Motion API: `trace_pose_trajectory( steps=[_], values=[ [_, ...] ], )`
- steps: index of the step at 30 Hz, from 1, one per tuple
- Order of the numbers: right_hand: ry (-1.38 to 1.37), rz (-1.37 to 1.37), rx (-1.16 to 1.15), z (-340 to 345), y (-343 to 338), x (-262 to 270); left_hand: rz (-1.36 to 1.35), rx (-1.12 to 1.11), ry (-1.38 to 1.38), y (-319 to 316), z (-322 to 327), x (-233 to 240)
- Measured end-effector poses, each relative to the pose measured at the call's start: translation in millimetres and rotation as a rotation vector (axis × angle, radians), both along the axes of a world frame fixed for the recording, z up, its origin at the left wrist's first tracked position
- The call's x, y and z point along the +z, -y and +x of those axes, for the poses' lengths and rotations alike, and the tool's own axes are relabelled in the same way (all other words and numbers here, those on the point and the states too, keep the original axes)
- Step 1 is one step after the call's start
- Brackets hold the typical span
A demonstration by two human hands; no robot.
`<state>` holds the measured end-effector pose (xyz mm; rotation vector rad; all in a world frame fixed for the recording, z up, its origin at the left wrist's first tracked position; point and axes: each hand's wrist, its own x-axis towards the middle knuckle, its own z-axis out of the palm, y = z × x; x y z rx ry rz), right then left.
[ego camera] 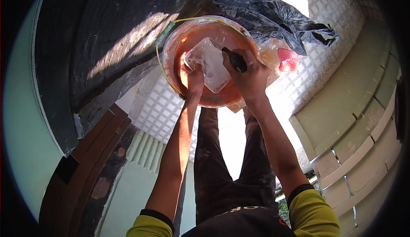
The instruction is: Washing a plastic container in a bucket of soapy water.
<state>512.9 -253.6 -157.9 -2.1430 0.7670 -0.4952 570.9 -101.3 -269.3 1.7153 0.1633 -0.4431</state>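
Observation:
Below me is a round bucket (211, 103), orange inside, with a wire handle that has a green grip (166, 33). Over its opening, a translucent, whitish rectangular container (209, 60) is tilted, its surface smeared with pale residue. My left hand (194, 80) grips the container's near-left edge, thumb on top and fingers partly hidden. In my right hand (253, 73) is a dark-handled hand tool (236, 60), probably a scraper or knife. Its thin blade points up-left and lies against or just above the container's right corner; I cannot tell whether they touch.
A crumpled black plastic bag (272, 17) lies behind the bucket, to the right. Beside it are a pink-red plastic piece (288, 59) and a yellowish translucent bag (270, 57). A dark wall base (112, 41) rises close on the left. Patterned paving (157, 104) is underneath, with strong sunlight.

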Motion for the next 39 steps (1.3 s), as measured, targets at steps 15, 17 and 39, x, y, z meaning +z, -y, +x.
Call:
trace_pose_trajectory(
  steps=[15, 17, 39],
  values=[
    [0.065, -0.047, 0.072, -7, -4, 0, -0.147, 0.039, -0.146, 7, 6, 16],
    [0.063, -0.013, 0.055, -15, -10, -5, -0.127, 0.074, -0.156, 11, 6, 21],
    [0.054, 0.022, 0.227, -42, -26, -33, -0.383, 0.089, -0.296, 9, 12, 1]
  ],
)
